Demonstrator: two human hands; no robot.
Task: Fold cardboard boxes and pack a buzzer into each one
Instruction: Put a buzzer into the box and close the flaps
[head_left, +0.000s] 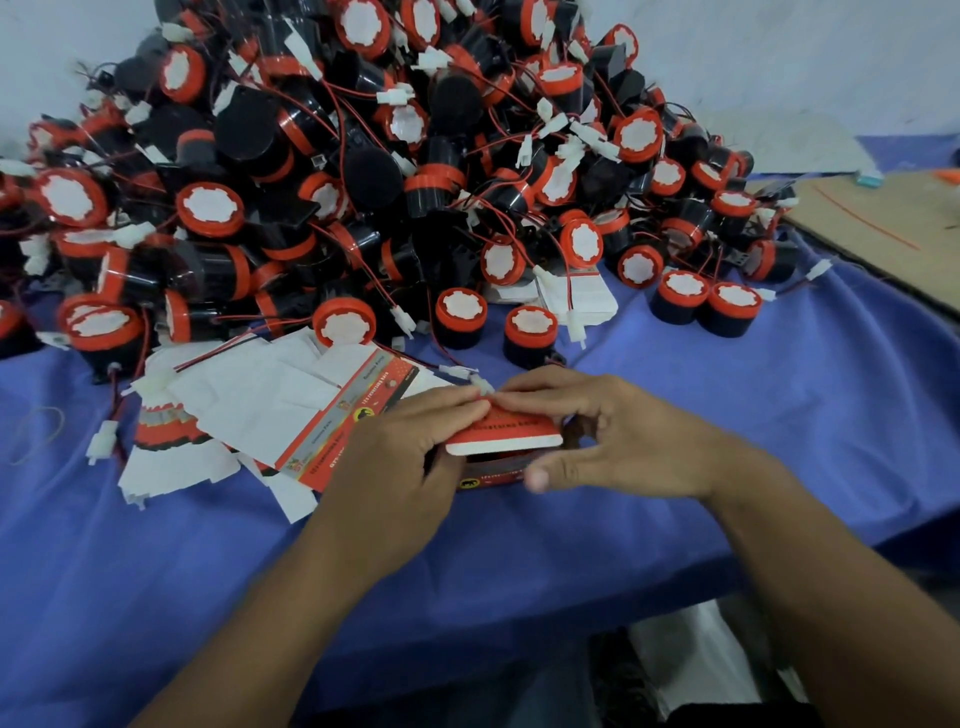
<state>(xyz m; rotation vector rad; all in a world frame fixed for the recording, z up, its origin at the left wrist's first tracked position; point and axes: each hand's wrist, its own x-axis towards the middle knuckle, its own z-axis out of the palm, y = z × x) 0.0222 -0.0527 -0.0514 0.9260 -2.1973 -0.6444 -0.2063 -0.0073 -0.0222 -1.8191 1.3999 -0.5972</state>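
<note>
A small red and black cardboard box (503, 441) sits between both hands near the middle of the blue table. My left hand (400, 457) grips its left side with fingertips on the top flap. My right hand (613, 431) holds the right side, fingers curled over the flap and thumb against the front. What lies inside the box is hidden. Flat unfolded boxes (291, 410), white side up with red printed edges, lie in a loose pile to the left. A large heap of black buzzers (363, 171) with red caps, white labels and red wires fills the back.
Single buzzers (530, 332) stand just behind the hands. A blue cloth (779, 426) covers the table; its front edge drops off at lower right. A brown cardboard sheet (893, 228) lies at the far right. A rubber band (36, 431) rests at the left.
</note>
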